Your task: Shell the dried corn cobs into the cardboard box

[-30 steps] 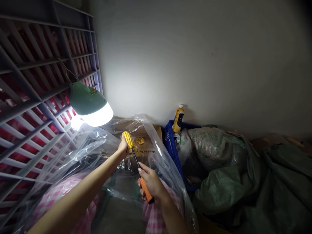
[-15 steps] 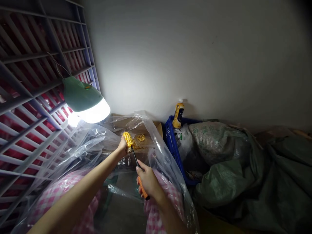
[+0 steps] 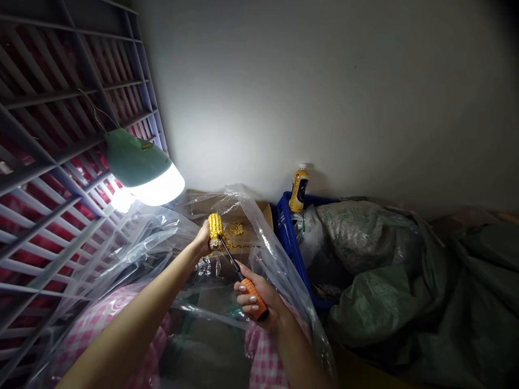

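Nearest, pink-and-white checked cloth covers the person's legs, with a clear plastic sheet spread loosely over and around them. Just above, the right grip is wrapped round the ribbed orange handle of a thin tool, its dark shaft slanting up and to the left. The shaft's tip meets the lower part of a corn cob — the left grip clasps this from the side, tilted a little, yellow kernels over most of it and a paler, bare-looking patch at the bottom end. Directly behind the cob, loose kernels lie in a small heap and a scatter by a cardboard box under the sheet. To the right stands a blue basket with a bulging sack in it, a yellow bottle upright at its back left corner, and crumpled green sheeting alongside. To the left, a lit green lamp hangs from a slatted plastic rack — beyond everything rises a pale wall
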`<state>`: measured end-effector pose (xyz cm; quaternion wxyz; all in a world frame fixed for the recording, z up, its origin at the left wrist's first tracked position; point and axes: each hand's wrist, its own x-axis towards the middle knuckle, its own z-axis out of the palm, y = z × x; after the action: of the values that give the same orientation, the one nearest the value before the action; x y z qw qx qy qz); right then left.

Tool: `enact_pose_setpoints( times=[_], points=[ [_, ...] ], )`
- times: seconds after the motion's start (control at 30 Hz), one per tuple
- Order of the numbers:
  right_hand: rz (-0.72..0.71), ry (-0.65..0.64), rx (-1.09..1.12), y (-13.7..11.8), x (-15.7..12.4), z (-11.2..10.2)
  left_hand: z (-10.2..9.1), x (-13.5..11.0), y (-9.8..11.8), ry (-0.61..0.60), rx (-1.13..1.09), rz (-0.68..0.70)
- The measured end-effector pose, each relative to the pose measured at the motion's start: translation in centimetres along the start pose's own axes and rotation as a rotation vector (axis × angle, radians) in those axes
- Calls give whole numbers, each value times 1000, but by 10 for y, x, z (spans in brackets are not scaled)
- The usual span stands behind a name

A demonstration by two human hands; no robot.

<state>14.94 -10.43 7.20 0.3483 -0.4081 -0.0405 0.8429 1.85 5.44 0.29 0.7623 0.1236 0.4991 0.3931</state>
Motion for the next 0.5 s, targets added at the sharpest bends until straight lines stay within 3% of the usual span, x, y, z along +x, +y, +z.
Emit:
enact_pose_setpoints(
  times=[0.1,0.2,0.33,0.43,0.5],
  points=[
    [54,-37,142,4,2,5,-2,1,2,-2,-23,2],
    [-161,66,109,14,9,5,-3,0,0,54,-54,42],
    [-423,315,-292,28,18,-1,0,-5,2,132,-8,75],
    [-483,405,-552,34,21,-4,4,-10,5,131,0,81],
    [-465,435,-571,35,22,-4,7,-14,7,98,-22,82]
  ],
)
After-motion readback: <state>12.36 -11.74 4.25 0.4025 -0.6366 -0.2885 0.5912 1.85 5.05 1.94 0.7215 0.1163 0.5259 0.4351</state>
